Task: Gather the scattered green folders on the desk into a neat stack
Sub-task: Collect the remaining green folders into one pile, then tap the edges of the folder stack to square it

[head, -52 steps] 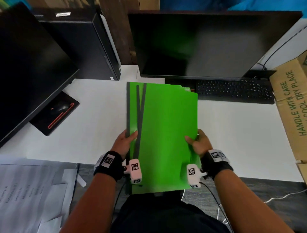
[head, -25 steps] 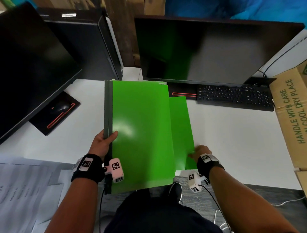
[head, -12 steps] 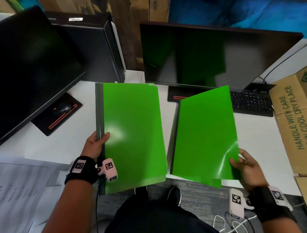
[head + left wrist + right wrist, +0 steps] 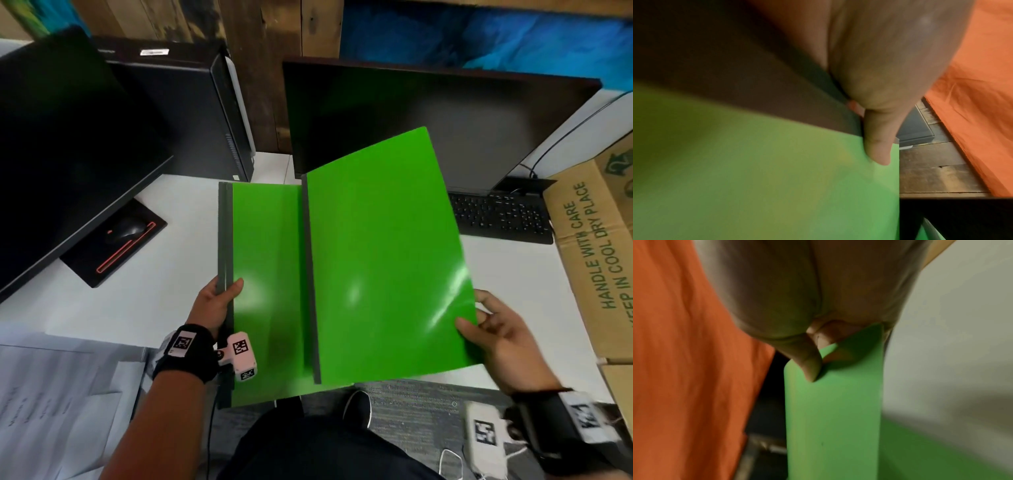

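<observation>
Two lots of bright green folders with dark spines are held above the white desk (image 4: pixel 144 301). My left hand (image 4: pixel 219 301) grips the left stack of folders (image 4: pixel 267 274) at its dark spine, thumb on top (image 4: pixel 877 146). My right hand (image 4: pixel 496 329) pinches the lower right edge of a single green folder (image 4: pixel 383 257), thumb on its cover (image 4: pixel 809 366). This folder is raised and tilted, and its spine side overlaps the right part of the left stack (image 4: pixel 777 186). How many folders the stack holds is hidden.
A black monitor (image 4: pixel 428 120) and keyboard (image 4: pixel 496 216) stand behind the folders. Another monitor (image 4: pixel 68 154), a PC tower (image 4: pixel 191 109) and a mouse on a pad (image 4: pixel 126 229) are at left. A cardboard box (image 4: pixel 596 240) borders the right; papers (image 4: pixel 51 404) lie lower left.
My right hand drew one folder out from under the stack, lifted it to the right, and now brings it back left over the stack. The left hand kept its hold.
</observation>
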The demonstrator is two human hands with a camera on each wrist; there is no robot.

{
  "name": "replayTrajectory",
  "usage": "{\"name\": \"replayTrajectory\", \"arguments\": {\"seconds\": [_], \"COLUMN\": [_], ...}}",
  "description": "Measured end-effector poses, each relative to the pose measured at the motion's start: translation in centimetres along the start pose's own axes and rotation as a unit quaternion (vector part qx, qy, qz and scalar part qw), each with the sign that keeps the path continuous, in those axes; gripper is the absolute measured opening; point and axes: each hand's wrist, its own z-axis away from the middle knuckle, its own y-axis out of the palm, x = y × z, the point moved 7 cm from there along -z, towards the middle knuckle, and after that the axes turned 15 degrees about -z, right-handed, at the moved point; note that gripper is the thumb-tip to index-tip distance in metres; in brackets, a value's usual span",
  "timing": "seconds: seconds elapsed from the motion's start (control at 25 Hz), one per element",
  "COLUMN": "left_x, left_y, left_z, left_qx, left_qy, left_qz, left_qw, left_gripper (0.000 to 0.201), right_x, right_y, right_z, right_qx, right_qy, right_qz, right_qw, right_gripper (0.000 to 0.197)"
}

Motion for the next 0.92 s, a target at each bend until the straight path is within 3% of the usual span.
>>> {"name": "replayTrajectory", "arguments": {"seconds": [0.12,0.2,0.28,0.36,0.44,0.56,0.68,0.8,0.92], "left_x": [0.0,-0.7,-1.3,-1.6,-2.1,-2.8,-3.8,-6.1,-9.0], "left_y": [1.8,2.8,3.7,4.4,5.2,6.5,7.7,7.7,7.7], "left_z": [-0.3,0.1,0.8,1.2,1.6,2.3,2.8,3.0,2.8], "left_qx": [0.027,0.042,0.052,0.069,0.084,0.114,0.154,0.149,0.118], "left_qy": [0.003,0.014,0.022,0.024,0.031,0.038,0.07,0.114,0.165], "left_qz": [0.014,0.025,0.034,0.048,0.053,0.058,0.011,-0.055,-0.091], "left_qw": [1.0,0.999,0.998,0.996,0.995,0.991,0.985,0.981,0.975], "left_gripper": [0.039,0.053,0.058,0.067,0.078,0.078,0.057,0.029,0.037], "right_x": [-6.4,-10.1,-12.3,-12.6,-11.7,-10.7,-9.9,-8.3,-7.1], "right_y": [0.6,0.8,0.7,0.4,0.2,0.8,1.8,2.1,2.2], "right_z": [-2.5,-3.7,-4.6,-5.9,-7.3,-9.6,-10.5,-10.6,-10.9], "right_qx": [-0.019,-0.004,0.0,-0.027,-0.076,-0.09,-0.06,-0.074,-0.074], "right_qy": [0.03,0.082,0.126,0.122,0.106,0.1,0.077,0.03,-0.024], "right_qz": [0.158,0.279,0.326,0.288,0.134,-0.007,-0.018,-0.024,-0.013], "right_qw": [0.987,0.957,0.937,0.949,0.982,0.991,0.995,0.997,0.997], "right_gripper": [0.033,0.029,0.032,0.056,0.076,0.099,0.087,0.052,0.044]}}
